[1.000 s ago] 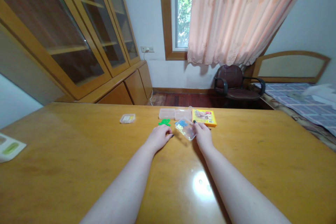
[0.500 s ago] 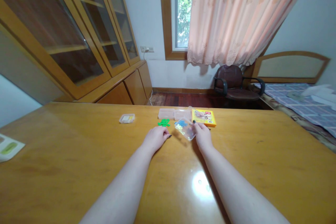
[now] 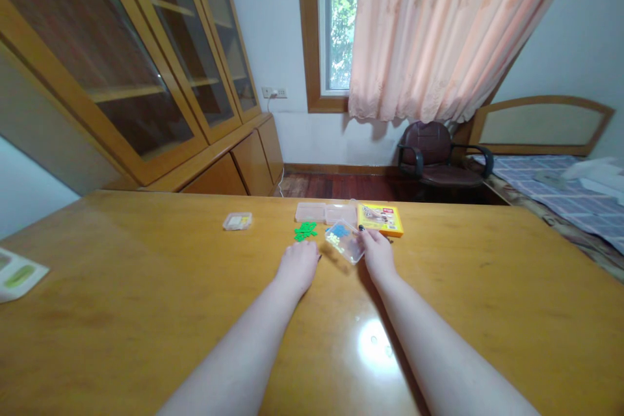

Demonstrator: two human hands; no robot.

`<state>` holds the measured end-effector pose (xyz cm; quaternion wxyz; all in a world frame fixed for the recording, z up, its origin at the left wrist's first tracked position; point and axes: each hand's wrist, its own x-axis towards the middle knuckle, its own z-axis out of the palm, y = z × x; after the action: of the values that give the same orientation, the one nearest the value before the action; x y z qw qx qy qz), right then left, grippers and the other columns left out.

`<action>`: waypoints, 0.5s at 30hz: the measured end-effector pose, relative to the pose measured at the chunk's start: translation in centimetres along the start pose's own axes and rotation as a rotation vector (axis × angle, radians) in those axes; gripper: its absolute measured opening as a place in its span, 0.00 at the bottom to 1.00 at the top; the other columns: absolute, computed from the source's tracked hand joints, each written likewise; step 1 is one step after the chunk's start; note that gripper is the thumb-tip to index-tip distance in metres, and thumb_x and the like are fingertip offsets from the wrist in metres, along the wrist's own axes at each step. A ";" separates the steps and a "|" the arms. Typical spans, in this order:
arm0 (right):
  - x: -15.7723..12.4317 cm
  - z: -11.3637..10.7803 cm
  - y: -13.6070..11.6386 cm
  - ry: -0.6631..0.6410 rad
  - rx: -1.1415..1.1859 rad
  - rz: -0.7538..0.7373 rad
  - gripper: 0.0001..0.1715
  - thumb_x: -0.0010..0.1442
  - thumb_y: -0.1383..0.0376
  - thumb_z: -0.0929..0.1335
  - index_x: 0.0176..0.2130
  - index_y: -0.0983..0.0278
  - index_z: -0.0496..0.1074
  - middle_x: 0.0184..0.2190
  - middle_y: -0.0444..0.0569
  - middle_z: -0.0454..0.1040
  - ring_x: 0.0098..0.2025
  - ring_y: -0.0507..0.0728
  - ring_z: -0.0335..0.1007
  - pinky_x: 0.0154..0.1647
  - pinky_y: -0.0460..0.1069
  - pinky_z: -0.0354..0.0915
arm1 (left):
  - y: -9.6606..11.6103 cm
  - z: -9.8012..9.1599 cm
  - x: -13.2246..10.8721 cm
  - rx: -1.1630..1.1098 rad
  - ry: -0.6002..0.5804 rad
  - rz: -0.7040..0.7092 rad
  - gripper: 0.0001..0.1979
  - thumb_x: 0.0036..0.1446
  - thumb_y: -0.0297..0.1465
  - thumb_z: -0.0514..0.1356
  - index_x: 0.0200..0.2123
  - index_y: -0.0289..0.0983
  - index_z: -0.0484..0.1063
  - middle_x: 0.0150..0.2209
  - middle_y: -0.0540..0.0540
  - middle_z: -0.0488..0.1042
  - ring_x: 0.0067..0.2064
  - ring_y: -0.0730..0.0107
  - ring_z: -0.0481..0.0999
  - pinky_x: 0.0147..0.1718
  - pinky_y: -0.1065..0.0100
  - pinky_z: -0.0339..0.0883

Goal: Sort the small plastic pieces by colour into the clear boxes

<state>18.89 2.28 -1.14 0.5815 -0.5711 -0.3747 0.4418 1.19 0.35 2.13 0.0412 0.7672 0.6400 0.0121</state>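
Note:
My right hand grips the right edge of a clear plastic box, tilted and held over the table. Small pale yellow pieces lie in the box's left part. Through and behind it shows a pile of blue pieces. My left hand is closed, knuckles up, just in front of a heap of green pieces. Its fingertips are mostly turned away from view, so what they hold, if anything, is hidden.
Behind the hands lie an open clear case and a yellow printed box. A small clear box sits farther left on the wooden table. A white and green object is at the left edge.
My left hand has shifted slightly right and toward me, its fingers now turned more under. My right hand still holds the clear box in nearly the same spot.

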 end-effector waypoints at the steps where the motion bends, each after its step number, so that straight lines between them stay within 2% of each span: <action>1: -0.1 0.0 -0.1 0.001 0.001 0.003 0.19 0.45 0.51 0.68 0.25 0.66 0.72 0.22 0.48 0.74 0.26 0.56 0.67 0.27 0.48 0.60 | 0.3 0.0 -0.1 0.018 -0.006 -0.022 0.10 0.59 0.32 0.53 0.36 0.33 0.72 0.36 0.38 0.75 0.41 0.56 0.74 0.38 0.61 0.66; 5: -0.2 0.0 -0.3 0.006 -0.003 -0.001 0.19 0.45 0.51 0.68 0.25 0.65 0.72 0.22 0.48 0.74 0.25 0.56 0.67 0.28 0.48 0.61 | 0.9 0.3 -0.4 0.033 -0.011 -0.046 0.11 0.60 0.30 0.50 0.37 0.32 0.71 0.37 0.37 0.74 0.42 0.56 0.74 0.39 0.60 0.66; 15: 0.0 0.0 0.1 -0.015 0.020 0.001 0.18 0.45 0.51 0.68 0.25 0.65 0.71 0.23 0.49 0.75 0.26 0.57 0.68 0.27 0.48 0.61 | 0.6 0.6 0.0 -0.053 -0.008 -0.032 0.10 0.60 0.31 0.51 0.37 0.33 0.71 0.38 0.38 0.74 0.43 0.57 0.73 0.40 0.61 0.65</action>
<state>18.84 2.30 -1.25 0.5840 -0.5623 -0.3742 0.4501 1.77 0.24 1.62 0.0643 0.7555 0.6514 0.0254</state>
